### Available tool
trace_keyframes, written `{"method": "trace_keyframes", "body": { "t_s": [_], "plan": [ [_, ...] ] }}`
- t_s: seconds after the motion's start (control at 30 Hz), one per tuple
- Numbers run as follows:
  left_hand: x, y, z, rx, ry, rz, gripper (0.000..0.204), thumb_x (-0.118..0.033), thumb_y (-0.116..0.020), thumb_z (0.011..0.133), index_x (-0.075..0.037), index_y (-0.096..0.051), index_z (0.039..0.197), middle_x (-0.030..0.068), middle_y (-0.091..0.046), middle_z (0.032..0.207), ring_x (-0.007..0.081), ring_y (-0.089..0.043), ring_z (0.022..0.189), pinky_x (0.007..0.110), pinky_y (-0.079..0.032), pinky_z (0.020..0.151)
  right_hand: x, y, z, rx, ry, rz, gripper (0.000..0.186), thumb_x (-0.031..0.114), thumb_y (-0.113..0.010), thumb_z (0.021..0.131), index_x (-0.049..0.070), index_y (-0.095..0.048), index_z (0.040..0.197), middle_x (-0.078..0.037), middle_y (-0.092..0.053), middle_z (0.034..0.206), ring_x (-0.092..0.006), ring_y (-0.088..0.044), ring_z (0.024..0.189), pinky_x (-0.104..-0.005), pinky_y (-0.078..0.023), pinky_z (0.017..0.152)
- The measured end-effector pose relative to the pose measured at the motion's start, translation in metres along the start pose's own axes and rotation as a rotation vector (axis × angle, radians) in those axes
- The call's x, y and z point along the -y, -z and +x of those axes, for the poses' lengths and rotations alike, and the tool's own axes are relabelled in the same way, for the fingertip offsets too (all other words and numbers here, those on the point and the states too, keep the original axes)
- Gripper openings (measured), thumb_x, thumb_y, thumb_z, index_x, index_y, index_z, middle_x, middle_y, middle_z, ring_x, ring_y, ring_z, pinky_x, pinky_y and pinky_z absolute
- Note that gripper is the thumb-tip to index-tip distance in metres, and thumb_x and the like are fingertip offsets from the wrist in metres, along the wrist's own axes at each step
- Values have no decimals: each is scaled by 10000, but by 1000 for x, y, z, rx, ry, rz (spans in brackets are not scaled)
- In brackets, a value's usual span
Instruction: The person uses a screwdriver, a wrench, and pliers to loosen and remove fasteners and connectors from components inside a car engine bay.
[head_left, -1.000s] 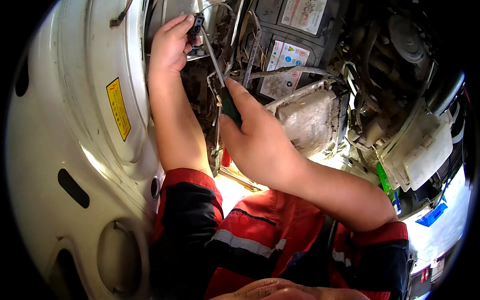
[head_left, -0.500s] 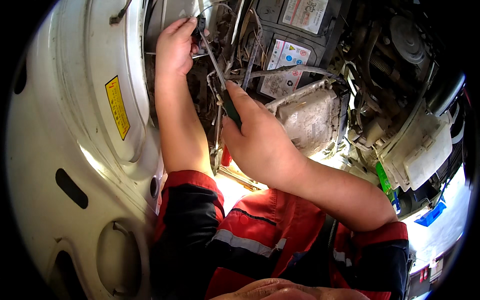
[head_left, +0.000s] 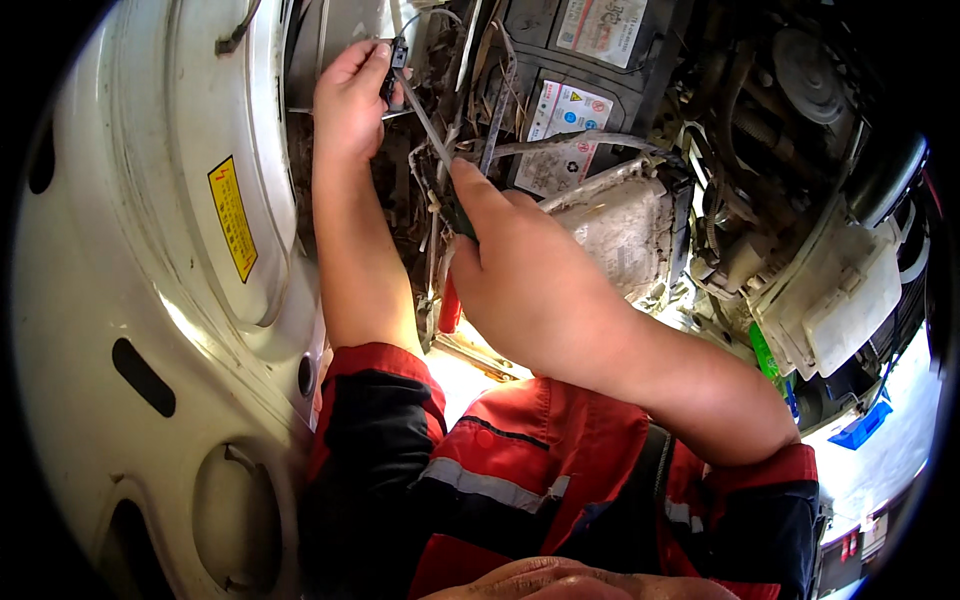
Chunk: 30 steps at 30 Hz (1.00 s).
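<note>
My left hand (head_left: pixel 352 98) pinches a small black connector (head_left: pixel 396 58) with a thin wire rising from its top. In my right hand (head_left: pixel 530 270) is a screwdriver (head_left: pixel 428 124), its metal shaft slanting up and to the left. The shaft's end meets the connector's lower side by my left fingers; the exact contact is too small to tell. My right fingers wrap round the handle, which shows dark green near the shaft and red at its lower end. Both hands are over the engine bay, just left of a black battery (head_left: pixel 625 95).
A dusty plastic cover (head_left: pixel 620 235) lies right of my right hand. Loose wires and a grey sleeved cable (head_left: pixel 580 142) run across the bay. The white body panel (head_left: pixel 150 230) fills the left side. A pale reservoir (head_left: pixel 850 305) stands at the right, near a blue cap (head_left: pixel 862 427).
The connector has tilted in my left fingers and shows more of its face. My right hand and the screwdriver have shifted slightly, with more of the red handle end now visible.
</note>
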<state>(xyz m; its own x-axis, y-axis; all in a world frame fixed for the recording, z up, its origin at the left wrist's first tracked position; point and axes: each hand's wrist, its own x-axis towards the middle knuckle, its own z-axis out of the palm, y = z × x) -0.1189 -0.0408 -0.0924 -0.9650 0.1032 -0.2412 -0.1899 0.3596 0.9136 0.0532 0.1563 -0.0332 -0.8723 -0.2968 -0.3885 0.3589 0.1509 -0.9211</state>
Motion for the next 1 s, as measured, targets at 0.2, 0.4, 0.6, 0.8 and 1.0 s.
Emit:
{"method": "trace_keyframes", "body": {
  "t_s": [0.2, 0.4, 0.6, 0.8, 1.0],
  "plan": [
    [2, -6, -5, -66, -50, -9, 217, -161, -548, 1031, 26, -646, 1081, 83, -678, 817, 104, -535, 596, 240, -432, 569, -7, -25, 3, -28, 33, -77, 572, 96, -507, 937, -93, -360, 1456, -337, -586, 1051, -483, -625, 917, -509, -518, 831],
    [4, -5, -4, -44, -56, -21, 217, -163, -537, 1036, 24, -638, 1081, 80, -681, 827, 103, -541, 612, 230, -425, 557, -8, -33, 7, -27, 42, -153, 615, 71, -514, 914, -102, -320, 1471, -336, -578, 1031, -488, -635, 871, -517, -534, 790],
    [5, -6, -6, -83, -39, 0, 227, -174, -543, 1035, 31, -631, 1078, 89, -678, 821, 121, -576, 627, 249, -442, 535, -6, -41, 15, 14, 32, -169, 654, 51, -518, 894, -118, -278, 1479, -363, -566, 1040, -491, -637, 849, -511, -545, 762],
    [3, -7, -7, -48, -5, 19, 237, -191, -553, 1031, 29, -627, 1080, 118, -683, 835, 148, -602, 616, 252, -474, 550, -11, -60, 19, -6, 86, -114, 667, 40, -501, 901, -179, -217, 1464, -404, -540, 1069, -502, -630, 896, -500, -546, 796],
    [4, -3, -5, -56, 6, 12, 251, -199, -554, 1030, 33, -623, 1095, 123, -689, 845, 153, -609, 601, 249, -469, 536, -5, -83, 24, -180, 262, 122, 680, 48, -476, 916, -213, -163, 1460, -462, -488, 1189, -541, -584, 1050, -495, -502, 940]
  ]
}}
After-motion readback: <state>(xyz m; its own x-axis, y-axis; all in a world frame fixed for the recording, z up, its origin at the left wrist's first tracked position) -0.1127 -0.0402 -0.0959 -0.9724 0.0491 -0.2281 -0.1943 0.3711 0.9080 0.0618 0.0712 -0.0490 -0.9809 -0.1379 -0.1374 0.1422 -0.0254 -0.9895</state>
